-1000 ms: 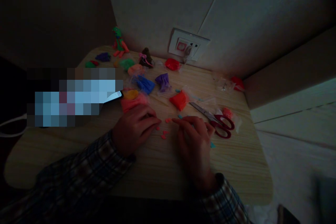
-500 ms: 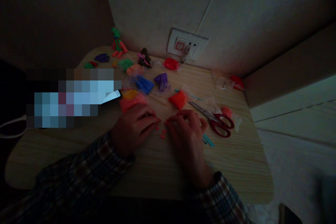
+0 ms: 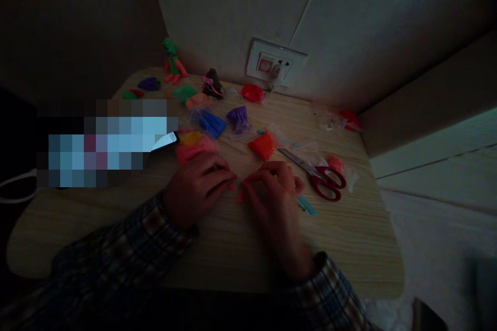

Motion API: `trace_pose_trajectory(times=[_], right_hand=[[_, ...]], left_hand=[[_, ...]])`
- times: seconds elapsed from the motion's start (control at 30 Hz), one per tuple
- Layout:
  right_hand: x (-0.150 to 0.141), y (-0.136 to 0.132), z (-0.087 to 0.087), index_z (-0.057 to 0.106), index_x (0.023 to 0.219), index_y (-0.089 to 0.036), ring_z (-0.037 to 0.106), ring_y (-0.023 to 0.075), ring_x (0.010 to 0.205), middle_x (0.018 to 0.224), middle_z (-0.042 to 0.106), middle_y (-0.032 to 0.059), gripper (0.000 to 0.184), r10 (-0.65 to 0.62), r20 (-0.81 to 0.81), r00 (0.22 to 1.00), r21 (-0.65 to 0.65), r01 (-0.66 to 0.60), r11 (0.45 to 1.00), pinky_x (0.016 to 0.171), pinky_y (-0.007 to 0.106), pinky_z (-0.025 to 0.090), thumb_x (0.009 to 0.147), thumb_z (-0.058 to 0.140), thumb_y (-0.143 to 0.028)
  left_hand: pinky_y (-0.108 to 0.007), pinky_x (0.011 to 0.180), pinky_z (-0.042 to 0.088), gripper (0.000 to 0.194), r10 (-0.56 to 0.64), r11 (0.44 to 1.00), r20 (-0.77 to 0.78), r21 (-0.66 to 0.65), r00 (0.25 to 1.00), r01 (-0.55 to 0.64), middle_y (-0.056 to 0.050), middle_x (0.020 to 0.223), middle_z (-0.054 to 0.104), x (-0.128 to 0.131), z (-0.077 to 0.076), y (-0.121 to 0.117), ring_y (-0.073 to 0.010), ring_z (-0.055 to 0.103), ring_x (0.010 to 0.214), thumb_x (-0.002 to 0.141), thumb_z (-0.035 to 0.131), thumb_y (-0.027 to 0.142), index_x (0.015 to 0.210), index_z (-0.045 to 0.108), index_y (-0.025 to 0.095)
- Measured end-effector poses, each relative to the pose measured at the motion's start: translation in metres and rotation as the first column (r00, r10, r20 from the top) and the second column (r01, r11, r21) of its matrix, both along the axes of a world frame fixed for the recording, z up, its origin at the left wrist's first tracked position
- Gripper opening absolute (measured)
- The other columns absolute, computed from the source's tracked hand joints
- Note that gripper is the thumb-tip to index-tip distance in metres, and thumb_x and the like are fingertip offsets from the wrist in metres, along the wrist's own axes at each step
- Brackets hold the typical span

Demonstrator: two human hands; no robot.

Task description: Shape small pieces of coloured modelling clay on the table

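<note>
My left hand (image 3: 196,186) rests low over the table, fingers pinched together. Facing it, my right hand (image 3: 277,196) is also closed in a pinch, its fingertips a small gap away. Whatever either pinch holds is too small and dark to make out. Between and just below the fingertips lie small pinkish-orange bits of modelling clay (image 3: 232,187). A bag of pink clay (image 3: 194,151) sits behind my left hand, partly covered by it. Beyond my right hand lies a bag of orange-red clay (image 3: 262,146). Thin blue strips (image 3: 308,206) lie at its right side.
Red-handled scissors (image 3: 326,182) lie to the right. Blue clay (image 3: 212,123) and purple clay (image 3: 238,118) in bags lie farther back. A green-and-orange clay figure (image 3: 173,62) stands by the wall, near a socket (image 3: 275,63). A phone (image 3: 166,140) is partly blurred out at left.
My right hand's fingertips have shifted slightly left, toward the small clay bits and my left hand. My left hand keeps nearly the same pose. The whole view has moved a little.
</note>
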State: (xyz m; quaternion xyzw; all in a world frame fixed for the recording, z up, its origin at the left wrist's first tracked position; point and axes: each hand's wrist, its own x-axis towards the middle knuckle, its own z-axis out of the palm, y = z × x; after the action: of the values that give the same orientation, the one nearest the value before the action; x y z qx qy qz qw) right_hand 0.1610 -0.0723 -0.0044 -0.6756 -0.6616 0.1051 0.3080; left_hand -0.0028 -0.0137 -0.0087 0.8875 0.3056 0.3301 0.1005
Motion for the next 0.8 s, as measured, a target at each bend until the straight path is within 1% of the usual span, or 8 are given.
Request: trace_pose_trajectory(times=[0.2,0.33,0.47,0.57,0.63,0.8], right_hand=[[-0.002,0.001,-0.002,0.066,0.084,-0.022,0.051,0.0225,0.093,0.099,0.057,0.0049,0.003,-0.038,0.068,0.997,0.01,0.037,0.999,0.082,0.04,0.027,0.083,0.063,-0.023],[0.004,-0.002,-0.001,0.068,0.09,-0.023,0.051,0.0212,0.09,0.096,0.057,0.0044,0.01,-0.041,0.129,0.991,0.092,0.029,0.995,0.081,0.039,0.028,0.085,0.06,-0.019],[0.014,-0.009,-0.001,0.068,0.097,-0.024,0.05,0.02,0.087,0.094,0.057,0.0046,0.021,0.032,0.179,0.983,0.15,-0.059,0.987,0.08,0.039,0.028,0.085,0.055,-0.012],[0.018,-0.012,-0.001,0.068,0.1,-0.024,0.05,0.0198,0.086,0.095,0.057,0.005,0.028,0.079,0.201,0.976,0.161,-0.113,0.98,0.079,0.039,0.027,0.083,0.054,-0.008],[0.02,-0.012,-0.001,0.068,0.102,-0.024,0.05,0.0196,0.086,0.095,0.057,0.0047,0.03,0.085,0.199,0.976,0.167,-0.119,0.979,0.079,0.039,0.027,0.083,0.053,-0.007],[0.019,-0.011,0.0,0.069,0.098,-0.024,0.05,0.0186,0.085,0.092,0.057,0.0036,0.029,0.088,0.13,0.988,0.167,-0.109,0.98,0.08,0.039,0.029,0.082,0.052,-0.007]], left_hand=[[-0.031,0.069,0.053,0.021,-0.012,0.999,-0.005,-0.031,1.0,0.012,-0.006,0.084,0.063,0.001,-0.001,-0.001,-0.0176,0.059,0.079,0.092,0.048,0.02,0.085,0.068,0.016],[-0.032,0.071,0.052,0.021,-0.001,0.998,-0.004,-0.059,1.0,0.001,-0.007,0.085,0.064,0.001,-0.002,-0.002,-0.0186,0.06,0.079,0.091,0.048,0.021,0.085,0.068,0.017],[-0.031,0.072,0.054,0.018,0.01,0.999,-0.024,-0.05,1.0,-0.011,-0.006,0.088,0.064,-0.004,-0.004,-0.002,-0.0179,0.06,0.082,0.091,0.05,0.022,0.088,0.068,0.019],[-0.032,0.07,0.054,0.019,-0.031,1.0,-0.041,0.0,0.999,0.031,-0.006,0.088,0.064,-0.008,-0.005,-0.002,-0.0173,0.06,0.081,0.092,0.05,0.022,0.091,0.067,0.016],[-0.032,0.07,0.054,0.021,-0.057,0.998,-0.05,0.009,0.997,0.057,-0.007,0.087,0.064,-0.009,-0.004,-0.002,-0.0171,0.059,0.08,0.093,0.048,0.023,0.09,0.067,0.015],[-0.03,0.073,0.053,0.026,-0.065,0.997,-0.078,-0.052,0.995,0.061,-0.005,0.087,0.065,-0.005,-0.002,-0.001,-0.0166,0.059,0.082,0.095,0.043,0.025,0.087,0.067,0.018]])
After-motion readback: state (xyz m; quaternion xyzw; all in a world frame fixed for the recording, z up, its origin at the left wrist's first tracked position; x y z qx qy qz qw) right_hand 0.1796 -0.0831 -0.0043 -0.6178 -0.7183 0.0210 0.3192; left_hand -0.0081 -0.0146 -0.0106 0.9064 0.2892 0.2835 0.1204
